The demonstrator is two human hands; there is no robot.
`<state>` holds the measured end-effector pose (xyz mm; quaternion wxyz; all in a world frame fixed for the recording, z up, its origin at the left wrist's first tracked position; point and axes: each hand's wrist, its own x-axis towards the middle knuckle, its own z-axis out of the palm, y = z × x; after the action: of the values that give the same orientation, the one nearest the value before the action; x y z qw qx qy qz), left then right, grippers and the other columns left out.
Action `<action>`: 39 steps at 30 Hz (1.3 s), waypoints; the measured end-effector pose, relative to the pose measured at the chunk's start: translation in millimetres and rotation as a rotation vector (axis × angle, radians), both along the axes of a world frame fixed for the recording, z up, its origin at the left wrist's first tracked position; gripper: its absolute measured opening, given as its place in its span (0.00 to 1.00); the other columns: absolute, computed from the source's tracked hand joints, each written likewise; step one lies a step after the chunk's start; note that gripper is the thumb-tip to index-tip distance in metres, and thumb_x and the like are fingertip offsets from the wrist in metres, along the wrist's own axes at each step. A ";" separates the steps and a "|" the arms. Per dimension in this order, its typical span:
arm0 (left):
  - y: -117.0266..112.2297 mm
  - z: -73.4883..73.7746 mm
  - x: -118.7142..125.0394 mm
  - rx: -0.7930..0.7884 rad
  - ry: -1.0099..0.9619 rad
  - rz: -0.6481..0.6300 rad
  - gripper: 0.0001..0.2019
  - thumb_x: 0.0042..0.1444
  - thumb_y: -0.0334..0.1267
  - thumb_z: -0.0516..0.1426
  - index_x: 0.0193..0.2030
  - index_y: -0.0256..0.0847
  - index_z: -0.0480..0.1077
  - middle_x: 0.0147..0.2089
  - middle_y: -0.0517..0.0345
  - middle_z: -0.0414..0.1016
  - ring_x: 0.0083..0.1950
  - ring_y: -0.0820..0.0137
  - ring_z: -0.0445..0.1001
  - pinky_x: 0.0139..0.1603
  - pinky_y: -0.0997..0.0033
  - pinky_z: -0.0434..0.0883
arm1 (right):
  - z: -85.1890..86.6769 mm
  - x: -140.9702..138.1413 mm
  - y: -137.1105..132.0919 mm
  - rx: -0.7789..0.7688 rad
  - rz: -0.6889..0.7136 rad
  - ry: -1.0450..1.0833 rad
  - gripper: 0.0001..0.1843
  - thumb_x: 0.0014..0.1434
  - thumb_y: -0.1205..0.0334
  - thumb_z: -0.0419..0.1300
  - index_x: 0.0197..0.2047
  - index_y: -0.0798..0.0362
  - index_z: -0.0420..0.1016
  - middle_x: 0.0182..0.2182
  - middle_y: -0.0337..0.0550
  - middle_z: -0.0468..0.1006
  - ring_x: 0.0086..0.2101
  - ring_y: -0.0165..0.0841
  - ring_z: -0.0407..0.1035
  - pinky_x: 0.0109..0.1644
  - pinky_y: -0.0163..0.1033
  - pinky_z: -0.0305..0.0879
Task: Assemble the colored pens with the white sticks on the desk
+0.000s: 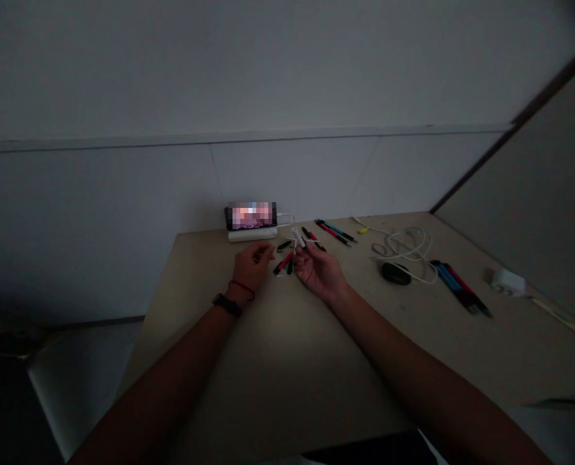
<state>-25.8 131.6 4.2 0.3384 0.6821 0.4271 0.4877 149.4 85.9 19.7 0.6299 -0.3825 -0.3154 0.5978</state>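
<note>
My right hand (322,274) is closed on a small white tube-like piece (299,237), held upright between thumb and fingers; thin white bits stick out around it. To its left, my left hand (250,266) is above the table with thumb and fingertips drawn together. What it pinches, if anything, is too small and dark to make out. Between the hands lie red and black pen parts (283,263) and a short black piece (284,246). A red and black pen (315,240) lies just behind my right fingers, partly hidden by them.
A lit phone (251,216) leans on a white block (252,234) by the wall. Blue and red pens (335,231) lie behind my right hand. Rightward are a black mouse (396,273), a coiled white cable (408,244), more pens (460,287) and a white plug adapter (508,282).
</note>
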 end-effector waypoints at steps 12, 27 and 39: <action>-3.5 5.0 -5.3 0.029 0.024 -0.031 0.28 0.67 0.57 0.47 0.39 0.37 0.79 0.25 0.57 0.74 0.27 0.71 0.72 0.29 0.72 0.68 | -5.1 -19.5 -5.4 0.184 -0.027 -0.514 0.16 0.48 0.49 0.71 0.36 0.51 0.80 0.23 0.39 0.79 0.22 0.32 0.73 0.23 0.35 0.67; -0.9 5.7 -1.1 -0.116 -0.182 0.074 0.29 0.65 0.63 0.47 0.34 0.37 0.72 0.32 0.51 0.79 0.28 0.72 0.74 0.26 0.75 0.68 | -4.9 11.8 10.5 0.222 -0.413 -0.775 0.15 0.57 0.48 0.62 0.31 0.53 0.77 0.23 0.39 0.76 0.23 0.31 0.67 0.29 0.36 0.63; 1.7 4.8 -1.0 -0.106 -0.195 0.070 0.30 0.64 0.64 0.47 0.30 0.38 0.71 0.29 0.53 0.77 0.26 0.73 0.71 0.26 0.73 0.66 | 3.6 10.9 1.7 0.310 -0.371 -1.131 0.16 0.62 0.51 0.59 0.34 0.55 0.79 0.25 0.39 0.74 0.26 0.30 0.64 0.33 0.37 0.58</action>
<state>-26.9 133.3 9.1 0.3965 0.5972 0.4410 0.5400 160.3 87.5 23.3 0.5068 -0.5931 -0.6120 0.1297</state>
